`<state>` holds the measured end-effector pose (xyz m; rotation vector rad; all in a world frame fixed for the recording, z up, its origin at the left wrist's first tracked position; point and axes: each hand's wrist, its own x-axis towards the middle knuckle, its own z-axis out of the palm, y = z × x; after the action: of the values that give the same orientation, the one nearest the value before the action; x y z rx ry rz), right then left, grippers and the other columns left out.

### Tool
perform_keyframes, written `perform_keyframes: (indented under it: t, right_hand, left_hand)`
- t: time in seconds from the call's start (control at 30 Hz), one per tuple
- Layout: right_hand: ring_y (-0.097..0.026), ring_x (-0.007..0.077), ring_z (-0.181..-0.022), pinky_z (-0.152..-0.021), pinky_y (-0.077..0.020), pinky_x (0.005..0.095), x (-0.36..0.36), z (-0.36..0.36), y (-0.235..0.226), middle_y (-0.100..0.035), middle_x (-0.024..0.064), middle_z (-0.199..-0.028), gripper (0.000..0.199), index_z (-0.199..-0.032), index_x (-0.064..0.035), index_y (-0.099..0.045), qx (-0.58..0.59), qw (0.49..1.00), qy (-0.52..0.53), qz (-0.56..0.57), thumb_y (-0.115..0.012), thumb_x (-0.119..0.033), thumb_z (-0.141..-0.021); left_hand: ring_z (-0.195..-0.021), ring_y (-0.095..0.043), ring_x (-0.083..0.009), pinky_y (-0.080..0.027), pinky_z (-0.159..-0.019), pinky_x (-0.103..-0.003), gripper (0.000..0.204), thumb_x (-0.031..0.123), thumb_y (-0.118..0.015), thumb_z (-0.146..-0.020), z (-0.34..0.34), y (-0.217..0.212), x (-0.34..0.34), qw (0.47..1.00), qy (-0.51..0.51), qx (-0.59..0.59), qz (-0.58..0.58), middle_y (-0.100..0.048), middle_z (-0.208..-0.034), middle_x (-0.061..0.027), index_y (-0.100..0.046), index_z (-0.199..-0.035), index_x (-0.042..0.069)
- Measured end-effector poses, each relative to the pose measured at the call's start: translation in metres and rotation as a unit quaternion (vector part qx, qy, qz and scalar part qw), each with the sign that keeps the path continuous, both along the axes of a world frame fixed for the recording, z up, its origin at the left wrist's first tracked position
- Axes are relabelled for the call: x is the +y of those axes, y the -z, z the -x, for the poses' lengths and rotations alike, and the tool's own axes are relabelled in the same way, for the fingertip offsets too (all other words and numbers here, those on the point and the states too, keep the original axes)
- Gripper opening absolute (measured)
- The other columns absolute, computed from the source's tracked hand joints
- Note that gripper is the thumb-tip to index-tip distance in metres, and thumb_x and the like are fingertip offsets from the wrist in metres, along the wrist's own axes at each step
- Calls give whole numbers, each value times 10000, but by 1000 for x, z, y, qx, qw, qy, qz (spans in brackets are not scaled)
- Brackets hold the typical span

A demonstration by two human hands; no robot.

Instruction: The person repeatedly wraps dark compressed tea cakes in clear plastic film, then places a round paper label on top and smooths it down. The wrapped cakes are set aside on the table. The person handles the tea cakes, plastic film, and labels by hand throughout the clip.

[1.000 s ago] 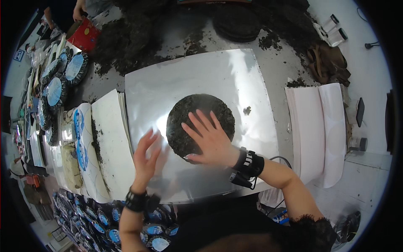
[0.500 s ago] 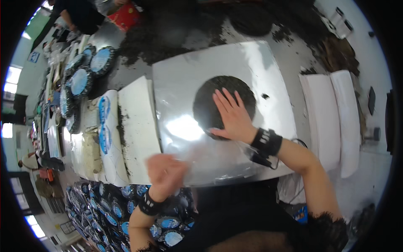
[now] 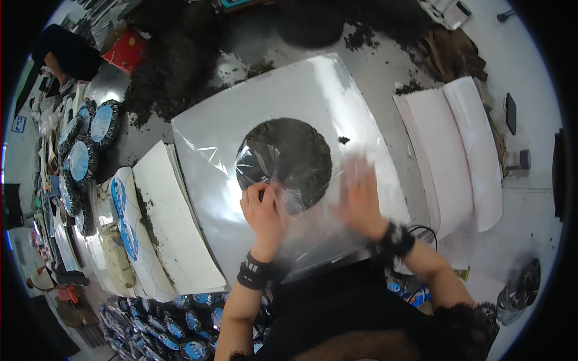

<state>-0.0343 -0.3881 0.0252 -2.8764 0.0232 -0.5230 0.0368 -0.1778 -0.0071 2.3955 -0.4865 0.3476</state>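
Worn on head, left one of two side-by-side fisheyes. Looks steeply down and forward past wearer's black top (image 3: pixel 337 301) at bottom. Near enough to get left hand (image 3: pixel 263 210) and right hand (image 3: pixel 361 195) close to centre, with dark disc (image 3: pixel 301 144) just above. Wide enough to reach white wall (image 3: pixel 533 102) at right and round packs (image 3: pixel 195 349) at lower left. Bends straight lines near border.

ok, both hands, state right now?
Left hand: closed, apparently pinching clear plastic film over the dark disc's near edge.
Right hand: open, blurred, beside the disc; nothing visibly held.
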Motion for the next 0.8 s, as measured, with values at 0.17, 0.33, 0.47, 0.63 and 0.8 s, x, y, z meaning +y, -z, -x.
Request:
perform_keyframes:
  t: [0.17, 0.33, 0.47, 0.63, 0.8]
  right_hand:
    - [-480, 472, -1357, -1135, -401, 546, 5, -56, 69, -524, 270, -1437, 950, -1632, -102, -363, -25, 959, -220, -179, -828, -378, -851]
    - [-507, 462, -1370, -1154, -431, 489, -6, -50, 43, -539, 236, -1482, 748, -1446, 8, -545, 90, 950, -252, -158, -822, -218, -788]
    - [-573, 397, -1235, -1124, -435, 461, -13, -67, 29, -600, 228, -1290, 657, -1354, -18, -627, 44, 910, -194, -365, -815, -350, -819]
    - [-613, 406, -1178, -1061, -463, 500, -4, -120, 14, -585, 251, -1344, 661, -1195, -18, -647, 103, 962, -234, -93, -857, -469, -760]
    - [-605, 406, -1133, -992, -470, 500, 0, -133, 15, -649, 160, -1193, 633, -1195, -45, -613, 31, 901, -293, -319, -887, -406, -753]
  left_hand:
    - [-1227, -540, -414, -429, -1071, -481, 450, 211, -730, -895, -13, -18, 3, 987, 22, -77, -139, -569, -1361, -210, -707, -1312, 42]
    - [-1141, -557, -402, -441, -1021, -504, 1062, 520, -957, -644, -21, -3, 6, 989, 21, 139, 40, -587, -1277, -194, -548, -1453, -33]
    - [-1072, -565, -366, -434, -967, -484, 1244, 431, -980, -624, -35, -2, -1, 979, 40, 14, -202, -604, -1176, -169, -348, -1593, -28]
    - [-1112, -545, -360, -404, -986, -483, 864, 408, -957, -637, -49, -15, -1, 996, 73, 34, -29, -590, -1197, -150, -649, -1337, 4]
    - [-1102, -559, -357, -416, -967, -456, 1050, 407, -1007, -560, -60, -14, 0, 986, 168, 9, -15, -573, -1285, -147, -561, -1429, 22]
